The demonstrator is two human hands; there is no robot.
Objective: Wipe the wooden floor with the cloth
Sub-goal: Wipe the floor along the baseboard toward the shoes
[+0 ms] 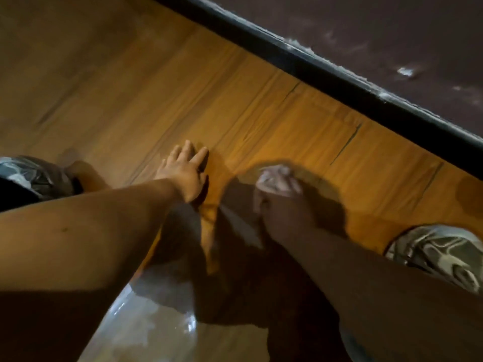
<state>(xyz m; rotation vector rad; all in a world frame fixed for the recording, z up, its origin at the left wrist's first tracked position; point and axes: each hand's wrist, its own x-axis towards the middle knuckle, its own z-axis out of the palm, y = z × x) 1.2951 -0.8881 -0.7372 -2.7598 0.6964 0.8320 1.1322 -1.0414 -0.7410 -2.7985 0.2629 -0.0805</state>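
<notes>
Wooden floor (183, 87): is lying under everything, reaching from the near edge to the skirting strip.
Skirting strip (326, 71): is running diagonally from top centre to the right edge, between floor and wall.
Wall (366, 27): is standing behind the strip, filling the upper right corner.
Left hand (187, 173): is resting flat on the floor at centre, fingers straight and pointing toward the strip.
Right hand (285, 212): is sitting just right of the left hand, apart from it, gripping the cloth.
Cloth (277, 178): is lying bunched on the floor ahead of the right hand, between it and the strip.
Left knee (34, 178): is sitting at the left edge, left of the left hand.
Right knee (441, 254): is sitting at the right edge, right of the right forearm.
</notes>
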